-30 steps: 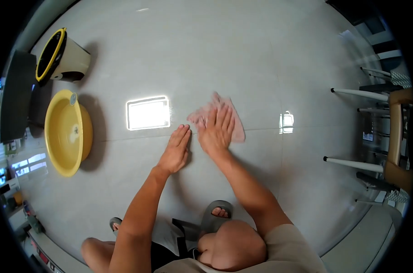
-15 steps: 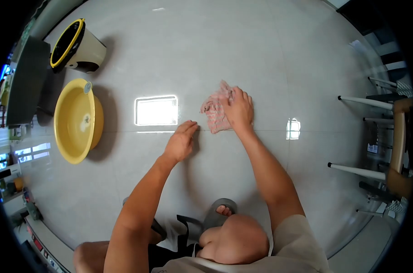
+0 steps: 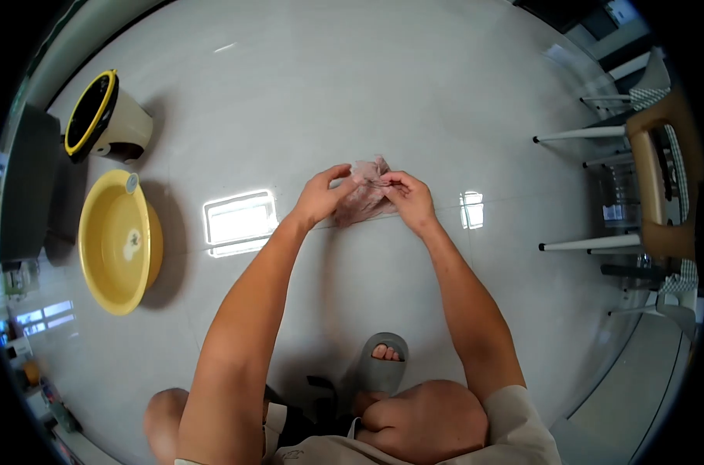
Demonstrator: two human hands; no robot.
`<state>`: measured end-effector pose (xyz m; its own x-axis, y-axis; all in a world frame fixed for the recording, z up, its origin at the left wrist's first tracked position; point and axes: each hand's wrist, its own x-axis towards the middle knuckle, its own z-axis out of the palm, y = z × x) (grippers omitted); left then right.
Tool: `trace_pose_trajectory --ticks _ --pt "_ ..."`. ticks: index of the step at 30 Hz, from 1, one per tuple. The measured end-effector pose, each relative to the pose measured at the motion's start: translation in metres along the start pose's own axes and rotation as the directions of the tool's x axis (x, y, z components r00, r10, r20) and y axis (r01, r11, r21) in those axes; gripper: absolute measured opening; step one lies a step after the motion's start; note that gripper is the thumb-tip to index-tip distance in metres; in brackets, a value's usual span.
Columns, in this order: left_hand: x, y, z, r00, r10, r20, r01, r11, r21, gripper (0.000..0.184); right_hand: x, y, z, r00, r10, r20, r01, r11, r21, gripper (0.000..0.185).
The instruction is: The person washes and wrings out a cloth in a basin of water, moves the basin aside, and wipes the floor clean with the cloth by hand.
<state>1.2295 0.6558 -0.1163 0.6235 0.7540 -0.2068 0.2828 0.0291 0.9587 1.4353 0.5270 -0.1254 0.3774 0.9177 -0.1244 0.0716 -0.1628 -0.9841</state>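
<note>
A crumpled pink cloth (image 3: 365, 203) lies bunched on the glossy tiled floor in front of me, its upper part gathered between my hands. My right hand (image 3: 411, 203) pinches the cloth's right side with thumb and fingers. At the left edge of the cloth is my left hand (image 3: 321, 197), its fingers apart and the nearest tips touching or just over the fabric. Part of the cloth is hidden behind the fingers.
A yellow basin (image 3: 113, 256) stands on the floor at the left, beside a white bin (image 3: 127, 130) with a yellow rim and black liner. Chairs (image 3: 647, 182) with white legs are at the right. My grey slipper (image 3: 383, 368) is below the hands.
My left hand has moved from the bare floor up to the cloth. My right hand has gone from lying flat on it to pinching it. The cloth is more bunched, and the view has shifted.
</note>
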Motion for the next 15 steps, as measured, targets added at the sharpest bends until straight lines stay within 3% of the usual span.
trace_pose_trajectory --ticks 3,6,10,12,15 --pt "0.001 0.058 -0.002 0.913 -0.259 0.316 0.264 0.964 0.030 0.038 -0.009 -0.010 0.000 0.997 -0.073 -0.007 0.073 0.997 -0.005 0.022" --pt "0.006 0.045 0.005 0.943 -0.239 0.230 0.240 0.971 0.026 0.036 -0.020 -0.017 0.001 0.998 -0.015 -0.053 0.019 0.998 0.067 0.024" --pt "-0.006 0.039 0.002 0.990 -0.042 0.133 0.081 0.950 -0.301 0.033 -0.032 -0.017 -0.009 0.978 0.068 -0.195 -0.001 0.945 0.327 0.024" --pt "-0.017 0.045 -0.004 0.993 0.056 0.099 -0.013 0.922 -0.388 0.034 -0.037 -0.013 -0.019 0.964 0.135 -0.228 0.007 0.847 0.531 0.024" --pt "-0.024 0.051 -0.018 0.998 0.057 -0.013 -0.057 0.920 -0.388 0.033 -0.041 -0.008 -0.031 0.939 0.213 -0.270 0.073 0.643 0.762 0.026"
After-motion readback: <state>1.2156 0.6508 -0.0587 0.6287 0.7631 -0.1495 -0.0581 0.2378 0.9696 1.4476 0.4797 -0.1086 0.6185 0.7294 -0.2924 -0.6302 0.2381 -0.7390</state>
